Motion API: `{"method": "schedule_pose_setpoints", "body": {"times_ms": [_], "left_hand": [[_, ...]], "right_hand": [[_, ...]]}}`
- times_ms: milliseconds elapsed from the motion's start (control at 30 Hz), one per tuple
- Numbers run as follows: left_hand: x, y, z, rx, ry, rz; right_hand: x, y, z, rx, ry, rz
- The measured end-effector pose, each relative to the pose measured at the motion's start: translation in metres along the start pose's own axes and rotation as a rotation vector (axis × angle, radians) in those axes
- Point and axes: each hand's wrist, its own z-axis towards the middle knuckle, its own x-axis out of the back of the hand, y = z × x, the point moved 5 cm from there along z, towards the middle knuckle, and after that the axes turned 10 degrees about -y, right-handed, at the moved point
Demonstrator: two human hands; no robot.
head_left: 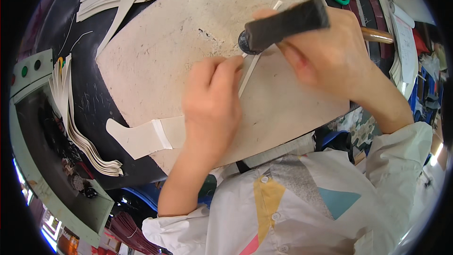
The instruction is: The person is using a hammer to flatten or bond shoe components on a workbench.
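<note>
We have a hammer (288,26) in our right hand (325,49), its dark, blocky head tilted above the grip and its round, blurred end just beside our left fingertips; a brown handle juts out behind the fist. Under our left hand (212,101) runs a flat, cream piece (132,139), its curved end leftward, crossed by a white band (162,134). Right of those fingers, a narrow white strip (250,73) slants up past the hammer head.

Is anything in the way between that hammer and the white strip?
Nothing visible stands between the hammer and the white strip, though it hides part of that strip. The left hand has its fingertips close beside the hammer; contact is unclear.
</note>
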Motion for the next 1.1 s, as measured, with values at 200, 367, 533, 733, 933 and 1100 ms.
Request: {"method": "schedule_pose_setpoints", "body": {"times_ms": [200, 367, 533, 733, 933, 1100], "left_hand": [[-0.004, 0.008, -0.008, -0.154, 0.008, 0.314], [0.014, -0.004, -0.006, -0.060, 0.029, 0.261], [0.002, 0.011, -0.015, -0.094, -0.018, 0.460], [0.010, -0.001, -0.025, -0.069, 0.007, 0.167], [0.007, -0.003, -0.034, -0.046, 0.017, 0.080], [0.008, 0.009, -0.038, -0.096, -0.026, 0.259]], "right_hand": [[0.009, -0.007, 0.007, -0.012, 0.009, 0.019], [-0.003, -0.006, -0.001, 0.038, 0.014, 0.070], [0.008, -0.014, 0.006, 0.004, 0.047, 0.063], [-0.003, -0.014, 0.002, 0.050, 0.009, 0.018], [-0.006, -0.024, -0.001, 0.037, -0.044, 0.065], [0.005, -0.035, 0.007, 0.046, 0.015, 0.018]]}}
